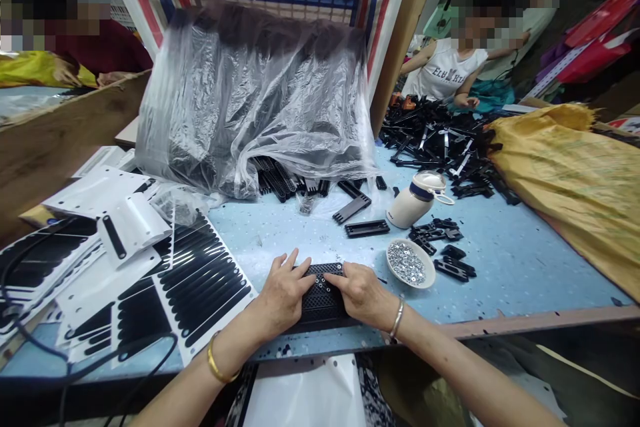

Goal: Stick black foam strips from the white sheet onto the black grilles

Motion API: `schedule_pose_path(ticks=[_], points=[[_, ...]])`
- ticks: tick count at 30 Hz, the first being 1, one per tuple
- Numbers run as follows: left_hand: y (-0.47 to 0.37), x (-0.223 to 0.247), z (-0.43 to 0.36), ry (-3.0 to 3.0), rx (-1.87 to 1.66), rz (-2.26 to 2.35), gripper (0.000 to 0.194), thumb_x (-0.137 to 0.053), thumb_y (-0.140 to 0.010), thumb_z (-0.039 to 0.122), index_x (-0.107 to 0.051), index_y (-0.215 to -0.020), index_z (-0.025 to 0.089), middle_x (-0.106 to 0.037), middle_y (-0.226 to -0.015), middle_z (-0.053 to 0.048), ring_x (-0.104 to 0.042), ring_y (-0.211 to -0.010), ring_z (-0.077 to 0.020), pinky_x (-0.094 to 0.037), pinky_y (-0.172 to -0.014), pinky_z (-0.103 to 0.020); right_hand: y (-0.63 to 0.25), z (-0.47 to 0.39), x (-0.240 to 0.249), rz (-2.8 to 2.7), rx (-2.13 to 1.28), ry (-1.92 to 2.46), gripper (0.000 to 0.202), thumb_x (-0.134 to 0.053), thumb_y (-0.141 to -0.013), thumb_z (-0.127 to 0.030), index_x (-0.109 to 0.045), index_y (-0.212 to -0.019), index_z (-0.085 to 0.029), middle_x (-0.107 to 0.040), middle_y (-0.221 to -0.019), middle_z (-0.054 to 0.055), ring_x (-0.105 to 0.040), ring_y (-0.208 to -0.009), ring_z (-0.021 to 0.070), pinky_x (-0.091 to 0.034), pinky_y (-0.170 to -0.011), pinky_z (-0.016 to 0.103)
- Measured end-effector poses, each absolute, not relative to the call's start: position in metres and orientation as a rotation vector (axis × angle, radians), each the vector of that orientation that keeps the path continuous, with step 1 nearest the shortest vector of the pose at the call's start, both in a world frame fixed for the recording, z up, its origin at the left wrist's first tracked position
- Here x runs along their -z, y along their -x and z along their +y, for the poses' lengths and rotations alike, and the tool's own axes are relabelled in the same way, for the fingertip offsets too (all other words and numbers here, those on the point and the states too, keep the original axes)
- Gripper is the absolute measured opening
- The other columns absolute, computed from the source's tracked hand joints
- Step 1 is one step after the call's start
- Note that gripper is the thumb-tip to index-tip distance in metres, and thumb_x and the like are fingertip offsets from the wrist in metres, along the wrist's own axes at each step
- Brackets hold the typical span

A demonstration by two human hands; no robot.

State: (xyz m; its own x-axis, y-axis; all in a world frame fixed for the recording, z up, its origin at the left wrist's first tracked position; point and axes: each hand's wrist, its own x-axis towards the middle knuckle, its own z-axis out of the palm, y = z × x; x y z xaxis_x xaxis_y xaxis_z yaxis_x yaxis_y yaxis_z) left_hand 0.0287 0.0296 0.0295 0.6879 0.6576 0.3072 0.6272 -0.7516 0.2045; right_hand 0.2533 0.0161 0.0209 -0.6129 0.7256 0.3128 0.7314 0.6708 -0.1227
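Note:
A row of black perforated plastic strips [324, 310] lies together near the table's front edge, with several small silver nuts [320, 280] on top. My left hand [283, 290] rests at the left side of the strips, its fingers spread and the tips over them. On the opposite side, my right hand [363, 290] stretches its index finger onto the strips beside the nuts; its other fingers curl and are partly hidden. Right of it stands a white bowl [389, 268] full of small silver metal pieces.
A white bottle [407, 203] stands behind the bowl, near small black parts [435, 233]. Sheets of black strips [200, 280] cover the left. Clear plastic [260, 93] drapes a pile of black parts at the back. A yellow sack [565, 167] lies right. Two people sit across.

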Motion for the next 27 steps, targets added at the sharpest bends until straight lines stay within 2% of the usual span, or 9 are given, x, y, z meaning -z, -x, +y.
schedule_pose_path(ticks=[12, 20, 27], points=[[-0.011, -0.023, 0.02, -2.829, -0.576, 1.148, 0.048, -0.042, -0.071, -0.003, -0.066, -0.11, 0.014, -0.06, -0.123, -0.018, -0.045, -0.124, -0.0417, -0.04, -0.09, -0.06, -0.268, 0.006, -0.02, -2.584, 0.135, 1.191, 0.045, -0.043, -0.077, -0.001, -0.066, -0.112, -0.016, -0.049, -0.072, 0.006, -0.041, -0.066, 0.0189, -0.032, -0.06, 0.031], [0.006, -0.013, 0.01, -2.837, -0.696, 1.201, 0.051, -0.041, -0.07, -0.002, -0.064, -0.112, 0.014, -0.059, -0.123, -0.019, -0.039, -0.129, -0.0414, -0.039, -0.092, -0.062, -0.282, 0.001, -0.013, -2.574, 0.226, 1.225, 0.046, -0.044, -0.076, 0.001, -0.063, -0.115, -0.015, -0.049, -0.071, 0.006, -0.041, -0.065, 0.0182, -0.03, -0.061, 0.03], [0.013, -0.004, 0.005, -2.815, -0.714, 1.241, 0.056, -0.041, -0.069, -0.003, -0.061, -0.118, 0.016, -0.058, -0.125, -0.019, -0.038, -0.13, -0.0414, -0.038, -0.094, -0.062, -0.287, 0.004, -0.002, -2.535, -0.022, 1.181, 0.048, -0.042, -0.077, 0.002, -0.061, -0.118, -0.015, -0.05, -0.07, 0.003, -0.044, -0.062, 0.0161, -0.035, -0.058, 0.027]])
